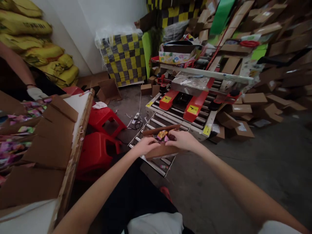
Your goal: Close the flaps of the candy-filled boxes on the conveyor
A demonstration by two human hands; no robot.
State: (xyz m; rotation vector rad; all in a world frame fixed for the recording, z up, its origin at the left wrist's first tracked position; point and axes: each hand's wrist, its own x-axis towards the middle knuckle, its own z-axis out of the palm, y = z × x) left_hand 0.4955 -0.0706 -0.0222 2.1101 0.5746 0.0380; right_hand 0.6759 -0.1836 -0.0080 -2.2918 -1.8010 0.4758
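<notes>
A small open cardboard box [162,151] sits on the short roller conveyor [156,121] in front of me. Inside it lie small wrapped pieces [162,134], yellow-orange and pink, that look like candies. My left hand [145,146] is closed over the box's left end, fingers bent over the rim. At the right end my right hand [182,140] is closed too, its fingers curled at the top edge and its thumb toward the near side. Some fingertips of both hands are hidden by the box and its contents.
Beyond stands a carton sealing machine [190,81] with red guides. Red stools [97,148] and a wood-edged table [78,152] with cartons are at left, where a co-worker's gloved hand [36,93] shows. Piled cardboard boxes [243,130] lie right; a power strip [135,119] is on the floor.
</notes>
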